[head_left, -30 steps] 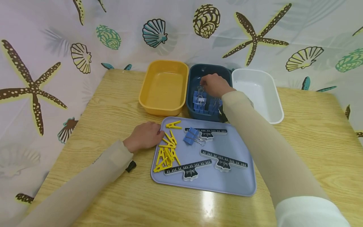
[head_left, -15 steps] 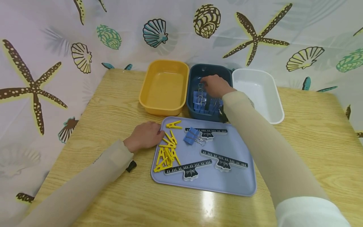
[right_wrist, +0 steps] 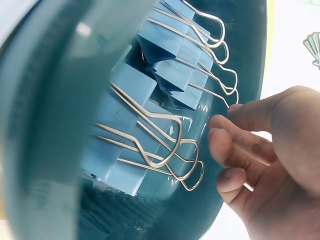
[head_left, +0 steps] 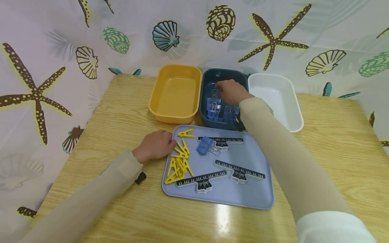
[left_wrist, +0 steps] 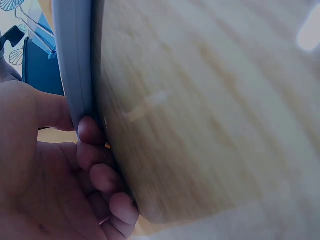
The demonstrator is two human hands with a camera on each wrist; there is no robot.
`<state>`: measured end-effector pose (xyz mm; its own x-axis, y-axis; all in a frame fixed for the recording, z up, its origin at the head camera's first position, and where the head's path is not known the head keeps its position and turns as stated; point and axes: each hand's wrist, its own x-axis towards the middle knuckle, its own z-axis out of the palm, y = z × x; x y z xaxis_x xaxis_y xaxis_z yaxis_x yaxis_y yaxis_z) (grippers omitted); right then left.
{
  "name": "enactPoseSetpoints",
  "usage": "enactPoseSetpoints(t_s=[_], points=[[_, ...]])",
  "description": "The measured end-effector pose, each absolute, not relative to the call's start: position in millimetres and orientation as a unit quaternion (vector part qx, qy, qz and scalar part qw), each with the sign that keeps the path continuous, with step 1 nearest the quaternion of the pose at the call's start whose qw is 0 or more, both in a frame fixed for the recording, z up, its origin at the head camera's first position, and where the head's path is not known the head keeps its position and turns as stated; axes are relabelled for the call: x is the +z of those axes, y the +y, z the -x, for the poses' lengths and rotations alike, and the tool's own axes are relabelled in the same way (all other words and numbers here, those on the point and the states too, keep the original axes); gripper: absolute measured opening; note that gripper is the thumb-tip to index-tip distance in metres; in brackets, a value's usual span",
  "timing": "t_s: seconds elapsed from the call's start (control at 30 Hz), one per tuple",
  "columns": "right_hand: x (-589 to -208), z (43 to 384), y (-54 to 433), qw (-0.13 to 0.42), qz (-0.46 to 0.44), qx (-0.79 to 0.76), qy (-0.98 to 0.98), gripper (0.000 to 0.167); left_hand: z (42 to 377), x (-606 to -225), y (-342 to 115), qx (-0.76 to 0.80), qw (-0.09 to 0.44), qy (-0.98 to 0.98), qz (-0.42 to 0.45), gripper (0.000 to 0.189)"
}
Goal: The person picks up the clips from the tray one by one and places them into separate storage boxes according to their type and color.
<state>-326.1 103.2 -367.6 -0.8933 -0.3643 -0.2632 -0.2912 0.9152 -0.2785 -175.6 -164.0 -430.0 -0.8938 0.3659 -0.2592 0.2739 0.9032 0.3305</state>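
Note:
My left hand [head_left: 155, 145] grips the left rim of the lilac tray [head_left: 218, 203]; in the left wrist view its thumb and curled fingers close round the tray edge [left_wrist: 75, 55]. My right hand [head_left: 232, 91] reaches into the dark teal bin [head_left: 225, 71]. In the right wrist view the thumb and forefinger pinch the wire handle end of a blue binder clip [right_wrist: 181, 98], the last in a row. More binder clips [right_wrist: 127, 107] stand beside it in a second row, handles pointing the same way. One pair of blue binder clips [head_left: 205, 145] lies on the tray.
Yellow clothespins [head_left: 179, 165] cluster along the tray's left side. Three piano-patterned clips [head_left: 240, 173] lie across the middle and right. A yellow bin [head_left: 175, 98] stands left of the teal one, a white bin [head_left: 273, 91] right of it. Behind hangs a shell-print cloth [head_left: 194, 33].
My right hand stays in the teal bin at the same binder clip, with only a slight shift of the fingers. The left hand and the tray have not moved.

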Motion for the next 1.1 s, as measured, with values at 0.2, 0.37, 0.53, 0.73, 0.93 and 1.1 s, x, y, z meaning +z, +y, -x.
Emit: enactPoseSetpoints(t_s=[0.2,0.37,0.53,0.73,0.93,1.1], points=[[-366,324,104,0.154,0.168,-0.123,0.966,0.041,175,-430,-163,0.14,0.156,0.963,-0.171,0.038],[-362,322,105,0.149,0.174,-0.119,0.966,0.041,175,-430,-163,0.14,0.159,0.962,-0.17,0.038],[-360,321,106,0.147,0.177,-0.119,0.966,0.041,175,-430,-162,0.139,0.16,0.963,-0.168,0.038],[-359,320,109,0.145,0.174,-0.124,0.966,0.041,176,-430,-163,0.141,0.155,0.963,-0.17,0.038],[-356,317,111,0.14,0.182,-0.13,0.965,0.041,177,-432,-164,0.138,0.158,0.963,-0.169,0.037],[-353,314,111,0.139,0.186,-0.133,0.964,0.04,176,-432,-163,0.135,0.163,0.963,-0.17,0.037]])
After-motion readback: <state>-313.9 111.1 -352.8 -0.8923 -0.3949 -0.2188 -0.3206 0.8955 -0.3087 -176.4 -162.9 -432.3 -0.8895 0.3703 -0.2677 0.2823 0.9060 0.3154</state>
